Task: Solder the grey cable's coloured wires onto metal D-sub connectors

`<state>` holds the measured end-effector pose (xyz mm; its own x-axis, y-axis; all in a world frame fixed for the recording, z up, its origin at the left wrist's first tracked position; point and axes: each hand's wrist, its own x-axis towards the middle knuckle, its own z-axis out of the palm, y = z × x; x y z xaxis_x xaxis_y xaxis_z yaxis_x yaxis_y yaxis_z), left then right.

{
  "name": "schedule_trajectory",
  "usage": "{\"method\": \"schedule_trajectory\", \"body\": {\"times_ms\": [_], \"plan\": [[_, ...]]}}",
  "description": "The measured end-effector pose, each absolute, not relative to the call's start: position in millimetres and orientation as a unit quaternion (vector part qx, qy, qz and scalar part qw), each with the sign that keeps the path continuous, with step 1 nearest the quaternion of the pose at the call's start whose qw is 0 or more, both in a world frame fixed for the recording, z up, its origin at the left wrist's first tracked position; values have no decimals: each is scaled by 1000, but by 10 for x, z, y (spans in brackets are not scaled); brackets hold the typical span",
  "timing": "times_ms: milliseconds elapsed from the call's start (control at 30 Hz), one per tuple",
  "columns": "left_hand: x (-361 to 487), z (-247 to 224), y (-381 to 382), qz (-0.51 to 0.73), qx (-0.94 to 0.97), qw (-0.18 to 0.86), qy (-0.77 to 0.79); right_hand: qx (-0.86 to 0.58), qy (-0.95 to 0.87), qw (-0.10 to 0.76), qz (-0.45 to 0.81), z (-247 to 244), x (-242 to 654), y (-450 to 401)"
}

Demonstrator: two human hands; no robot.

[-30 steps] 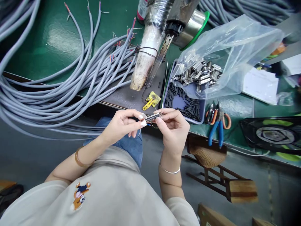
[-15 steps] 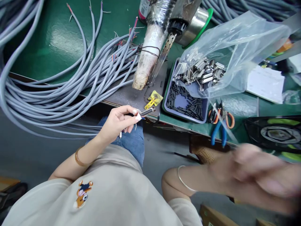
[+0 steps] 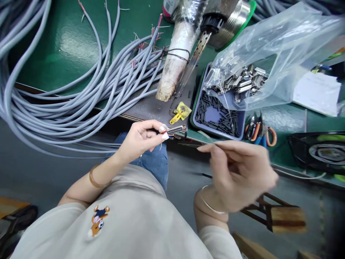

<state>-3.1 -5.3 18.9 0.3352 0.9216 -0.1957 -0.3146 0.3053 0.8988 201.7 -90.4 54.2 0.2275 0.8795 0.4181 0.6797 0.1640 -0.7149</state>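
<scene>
The right hand (image 3: pixel 241 172), which a second ago pinched the far end of the slim black-and-metal connector (image 3: pixel 175 130) and then swung far out to the right, is now partway back, below the tray (image 3: pixel 215 133) of short black pieces (image 3: pixel 221 124) and well apart from the connector. Its thumb and forefinger are drawn close together; a faint streak runs near the fingertips, but with the blur I cannot tell whether they grip a strand or nothing. The left hand (image 3: pixel 144 138) has kept its pinch on the connector's near end, thumb and fingers closed around it, so that hand alone now steadies the work while the connector's other end is free. The connector lies at the bench's front edge, just below the yellow clip (image 3: pixel 176 118) in the head view, with coloured wires (image 3: pixel 170 137) showing beside it.
</scene>
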Motion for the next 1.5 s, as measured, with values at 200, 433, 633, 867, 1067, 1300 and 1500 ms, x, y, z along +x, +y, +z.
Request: {"method": "schedule_trajectory", "body": {"times_ms": [200, 433, 633, 867, 1067, 1300, 1500], "plan": [[-50, 200, -50, 404, 413, 730, 366, -548, -651, 487, 195, 337, 1843, -517], [-20, 184, -14, 416, 404, 721, 380, -535, -655, 507, 166, 198, 1774, -439], [21, 181, 20, 412, 385, 715, 414, -549, -559, 599, 166, 116, 1659, -418], [31, 170, 40, 394, 377, 742, 391, -518, -561, 603, 230, 97, 1628, -444], [24, 148, 63, 416, 363, 737, 389, -556, -569, 592, 127, 26, 1695, -414], [61, 149, 130, 451, 385, 693, 409, -548, -617, 539, 171, -34, 1671, -373], [78, 123, 193, 460, 396, 675, 420, -527, -636, 537, 172, -42, 1658, -299]]}}
